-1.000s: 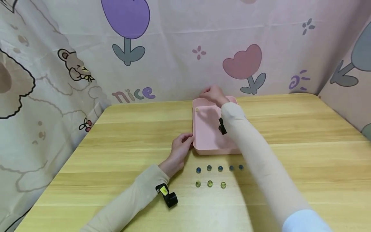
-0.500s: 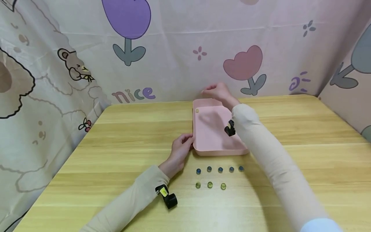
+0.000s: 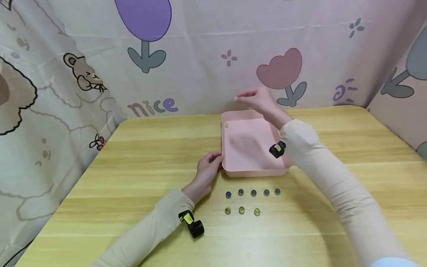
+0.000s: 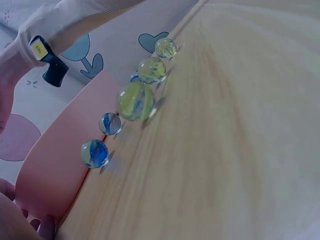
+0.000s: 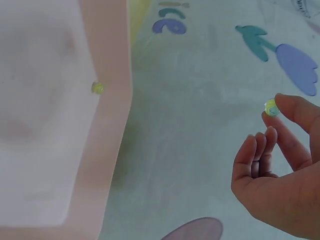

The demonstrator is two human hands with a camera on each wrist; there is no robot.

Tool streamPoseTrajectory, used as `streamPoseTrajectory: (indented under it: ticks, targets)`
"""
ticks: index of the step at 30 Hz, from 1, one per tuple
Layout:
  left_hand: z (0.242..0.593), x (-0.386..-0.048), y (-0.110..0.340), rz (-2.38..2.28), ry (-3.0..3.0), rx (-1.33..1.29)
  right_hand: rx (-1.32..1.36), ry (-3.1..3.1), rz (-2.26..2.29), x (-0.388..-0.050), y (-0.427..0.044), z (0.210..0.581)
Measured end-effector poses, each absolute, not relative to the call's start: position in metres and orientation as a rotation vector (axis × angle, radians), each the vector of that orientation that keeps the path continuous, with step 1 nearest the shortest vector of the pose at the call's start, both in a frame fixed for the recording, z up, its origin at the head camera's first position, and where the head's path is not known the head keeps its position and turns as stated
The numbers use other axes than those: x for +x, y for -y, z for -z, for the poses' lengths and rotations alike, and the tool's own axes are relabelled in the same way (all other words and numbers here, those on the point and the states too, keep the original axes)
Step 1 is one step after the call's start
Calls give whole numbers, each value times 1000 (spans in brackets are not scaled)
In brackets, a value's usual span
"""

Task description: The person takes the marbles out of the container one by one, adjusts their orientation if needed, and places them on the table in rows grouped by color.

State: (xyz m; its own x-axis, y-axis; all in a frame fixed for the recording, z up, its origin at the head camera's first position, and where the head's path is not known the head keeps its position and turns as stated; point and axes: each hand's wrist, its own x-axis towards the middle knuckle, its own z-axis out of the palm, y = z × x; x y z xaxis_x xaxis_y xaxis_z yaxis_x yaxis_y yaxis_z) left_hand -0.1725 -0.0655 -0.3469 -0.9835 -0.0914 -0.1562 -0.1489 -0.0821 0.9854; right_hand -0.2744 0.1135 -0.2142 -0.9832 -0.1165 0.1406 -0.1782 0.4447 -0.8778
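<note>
A yellow-green glass marble (image 5: 271, 107) is pinched between the thumb and forefinger of my right hand (image 3: 261, 101), raised above the far edge of the pink tray (image 3: 253, 173). My left hand (image 3: 207, 170) grips the tray's left side near the front corner; its fingertips are partly hidden. Another yellowish marble (image 3: 227, 125) lies inside the tray at the far left corner. In front of the tray, a row of several blue marbles (image 3: 254, 193) rests on the table. Nearer still is a row of three yellow-green marbles (image 3: 241, 210).
The wooden table (image 3: 150, 155) meets a printed cloth (image 3: 200, 74) at the back and sides. Small black cameras are strapped to the left sleeve (image 3: 195, 227) and the right sleeve (image 3: 278, 149).
My right hand has risen from the tray's far rim and shifted right, away from the far left corner. My left hand stays at the tray's side, and the marbles have not moved.
</note>
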Motion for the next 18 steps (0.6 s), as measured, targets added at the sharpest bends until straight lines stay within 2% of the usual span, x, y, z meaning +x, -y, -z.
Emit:
streamPoseTrajectory:
  ticks: [18]
  targets:
    - [345, -173, 66, -2256, -2081, -288, 443, 2539, -1624, -235, -126, 211]
